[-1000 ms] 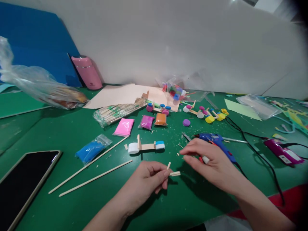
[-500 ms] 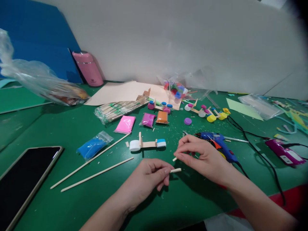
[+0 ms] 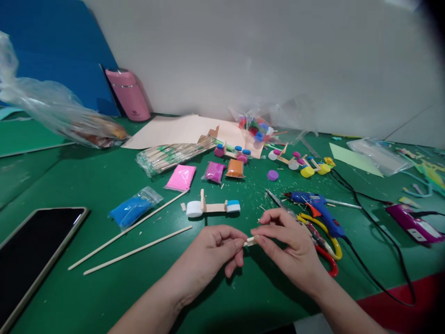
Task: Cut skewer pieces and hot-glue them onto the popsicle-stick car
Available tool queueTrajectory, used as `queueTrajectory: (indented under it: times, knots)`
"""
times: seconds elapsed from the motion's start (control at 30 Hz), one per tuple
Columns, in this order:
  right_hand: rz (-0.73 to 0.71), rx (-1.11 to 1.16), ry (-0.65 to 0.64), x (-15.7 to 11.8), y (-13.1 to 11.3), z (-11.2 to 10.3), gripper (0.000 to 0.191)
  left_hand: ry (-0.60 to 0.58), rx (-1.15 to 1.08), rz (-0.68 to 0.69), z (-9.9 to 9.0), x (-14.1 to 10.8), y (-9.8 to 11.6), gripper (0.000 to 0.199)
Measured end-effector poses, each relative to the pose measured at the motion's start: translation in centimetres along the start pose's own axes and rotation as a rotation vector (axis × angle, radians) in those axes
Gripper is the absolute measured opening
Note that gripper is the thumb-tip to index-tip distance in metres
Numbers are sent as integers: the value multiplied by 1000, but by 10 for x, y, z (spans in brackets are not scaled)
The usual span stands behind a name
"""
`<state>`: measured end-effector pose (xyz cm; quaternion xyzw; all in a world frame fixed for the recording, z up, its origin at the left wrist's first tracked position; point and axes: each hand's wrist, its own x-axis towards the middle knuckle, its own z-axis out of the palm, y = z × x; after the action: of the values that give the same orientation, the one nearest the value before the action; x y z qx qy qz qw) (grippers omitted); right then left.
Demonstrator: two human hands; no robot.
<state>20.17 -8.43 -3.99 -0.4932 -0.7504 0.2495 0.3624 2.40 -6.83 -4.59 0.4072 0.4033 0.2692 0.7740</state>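
Observation:
Between my two hands are short pieces of wooden stick (image 3: 249, 242), lying side by side. My left hand (image 3: 217, 253) pinches them at one end between thumb and fingers. At the other end, the thumb and fingertips of my right hand (image 3: 288, 243) close on them; the fingers partly hide the pieces. Just beyond my hands sits a small model car (image 3: 215, 207) with white and blue wheels and an upright wooden strip. Red-and-yellow-handled scissors (image 3: 325, 241) lie beside my right hand, and a blue glue gun (image 3: 318, 206) rests behind them.
Two long wooden sticks (image 3: 139, 250) and a phone (image 3: 41, 260) lie at left. Packets of blue (image 3: 134, 206), pink (image 3: 181, 177), purple and orange clay lie farther back. Several small cars (image 3: 232, 152) stand behind. A black cable (image 3: 378, 227) runs along the right.
My right hand has moved left and down, bringing its stick piece against the one in my left hand. More of the scissors now shows beside my right hand.

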Motion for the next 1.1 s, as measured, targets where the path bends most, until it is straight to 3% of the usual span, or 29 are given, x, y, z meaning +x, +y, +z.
queueTrajectory:
  times: [1.1]
  knots:
    - [42, 48, -13, -4, 1, 1, 19, -31, -26, 20, -2, 1, -3, 12]
